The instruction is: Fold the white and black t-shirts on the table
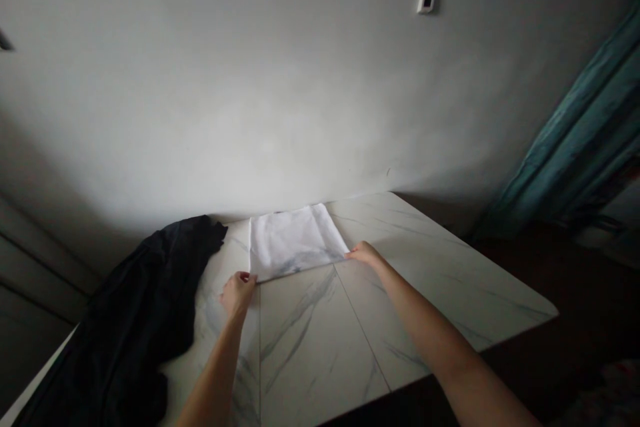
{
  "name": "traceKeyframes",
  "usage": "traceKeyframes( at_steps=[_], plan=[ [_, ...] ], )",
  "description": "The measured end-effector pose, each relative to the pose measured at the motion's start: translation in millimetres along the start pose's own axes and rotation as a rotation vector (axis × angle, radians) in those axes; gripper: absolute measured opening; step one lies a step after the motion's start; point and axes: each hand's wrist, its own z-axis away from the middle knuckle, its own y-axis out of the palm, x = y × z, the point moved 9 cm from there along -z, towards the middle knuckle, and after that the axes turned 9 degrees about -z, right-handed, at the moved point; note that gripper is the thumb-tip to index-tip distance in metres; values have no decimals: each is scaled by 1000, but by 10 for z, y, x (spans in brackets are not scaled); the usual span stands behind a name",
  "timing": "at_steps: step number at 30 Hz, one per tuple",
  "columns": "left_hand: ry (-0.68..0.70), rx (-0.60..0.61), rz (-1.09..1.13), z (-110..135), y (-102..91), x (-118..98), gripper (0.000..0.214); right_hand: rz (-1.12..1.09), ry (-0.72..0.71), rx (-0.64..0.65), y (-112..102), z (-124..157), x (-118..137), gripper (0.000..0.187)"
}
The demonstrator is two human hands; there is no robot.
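Note:
A folded white cloth, perhaps a garment, lies as a flat rectangle toward the far edge of the table, with a grey print or shading along its near side. My left hand pinches its near left corner between thumb and fingers. At the near right corner, my right hand grips the cloth in the same way. Between the two hands the near edge runs nearly straight.
The white marble-patterned table stands against a pale wall. Black fabric lies heaped along its left side. A small white device is on the wall. A teal curtain hangs at right.

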Motion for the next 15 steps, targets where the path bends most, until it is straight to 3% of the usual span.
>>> traceKeyframes(
  at_steps=[9,13,15],
  plan=[
    [66,34,-207,1,-22,-44,45,13,43,111,42,38,-37,40],
    [110,16,-281,171,-50,-25,45,61,31,85,-29,167,-122,47],
    [141,11,-300,326,-42,25,43,53,1,-7,-113,299,-224,45]
  ],
)
